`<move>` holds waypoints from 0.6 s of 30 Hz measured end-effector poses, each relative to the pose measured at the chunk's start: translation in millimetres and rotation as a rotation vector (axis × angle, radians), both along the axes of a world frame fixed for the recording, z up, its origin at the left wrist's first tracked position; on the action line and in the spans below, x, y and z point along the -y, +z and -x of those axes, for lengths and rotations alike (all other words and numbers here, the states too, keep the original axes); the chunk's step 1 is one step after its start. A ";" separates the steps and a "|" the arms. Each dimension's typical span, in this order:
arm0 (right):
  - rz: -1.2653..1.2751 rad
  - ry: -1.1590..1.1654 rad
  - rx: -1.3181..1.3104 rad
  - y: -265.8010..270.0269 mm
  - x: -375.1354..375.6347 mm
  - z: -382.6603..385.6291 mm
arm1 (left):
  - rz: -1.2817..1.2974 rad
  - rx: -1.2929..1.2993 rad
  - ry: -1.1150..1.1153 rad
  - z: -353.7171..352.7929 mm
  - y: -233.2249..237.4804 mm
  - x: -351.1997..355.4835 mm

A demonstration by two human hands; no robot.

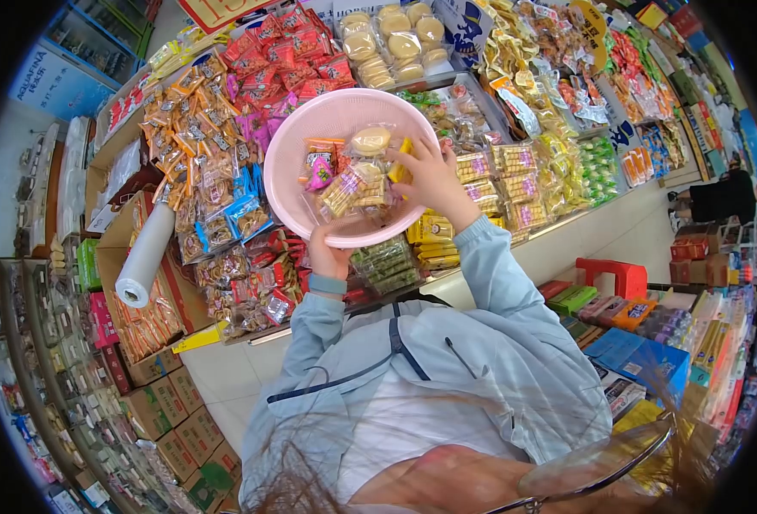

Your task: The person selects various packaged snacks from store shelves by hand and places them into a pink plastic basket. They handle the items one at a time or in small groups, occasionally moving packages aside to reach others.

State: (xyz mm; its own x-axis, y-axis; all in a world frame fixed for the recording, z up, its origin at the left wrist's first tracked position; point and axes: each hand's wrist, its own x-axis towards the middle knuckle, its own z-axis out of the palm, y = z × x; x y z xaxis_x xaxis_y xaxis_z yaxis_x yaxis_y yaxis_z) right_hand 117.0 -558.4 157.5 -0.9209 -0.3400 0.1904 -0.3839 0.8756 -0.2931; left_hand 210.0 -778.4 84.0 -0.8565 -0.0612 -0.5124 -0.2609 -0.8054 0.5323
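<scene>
A round pink basket is tilted over the snack display. My left hand grips its near rim, fingers partly hidden under and inside it. Inside lie a round pale cake in clear wrap, a pack of stick biscuits, a pink-purple packet and orange-red packets. My right hand reaches over the right rim, its fingers bent around a yellow packet at the inner right side of the basket.
Wrapped snacks surround the basket: red packets, orange packets and green ones. A plastic bag roll stands at the left. Behind the counter edge at right are a red stool and a person in dark clothes.
</scene>
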 end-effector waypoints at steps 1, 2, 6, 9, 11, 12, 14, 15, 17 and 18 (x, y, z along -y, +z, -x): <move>0.087 0.002 -0.027 1.0 -4.8 -1.0 | 0.007 0.007 0.012 0.5 5.0 -1.0; 0.201 -0.015 -0.105 -1.3 -13.8 -3.6 | 0.013 0.015 0.024 0.5 10.3 -2.3; 0.523 -0.201 -0.182 -23.4 -56.1 -39.6 | 0.016 0.023 0.057 1.1 4.6 -1.9; 0.277 -0.072 0.027 -72.9 -80.2 -69.8 | -0.008 0.002 0.037 1.3 -7.2 1.0; 0.129 -0.051 0.090 -81.1 -69.6 -93.4 | 0.027 0.003 0.039 1.8 -8.3 -0.2; 0.056 -0.039 0.122 -84.4 -62.3 -102.0 | 0.045 0.003 0.041 1.6 -8.2 0.1; 0.030 -0.039 0.037 -101.8 -57.4 -106.9 | 0.018 0.003 0.028 0.4 -6.5 2.2; 0.001 -0.049 -0.014 -114.6 -56.6 -106.3 | 0.004 0.002 0.020 0.1 -5.3 2.2; -0.049 -0.051 -0.030 -127.1 -58.6 -103.6 | 0.039 -0.007 0.031 0.9 -2.8 -0.6; -0.069 -0.044 0.006 -130.3 -62.5 -102.0 | 0.057 -0.011 0.038 1.2 -1.9 -1.1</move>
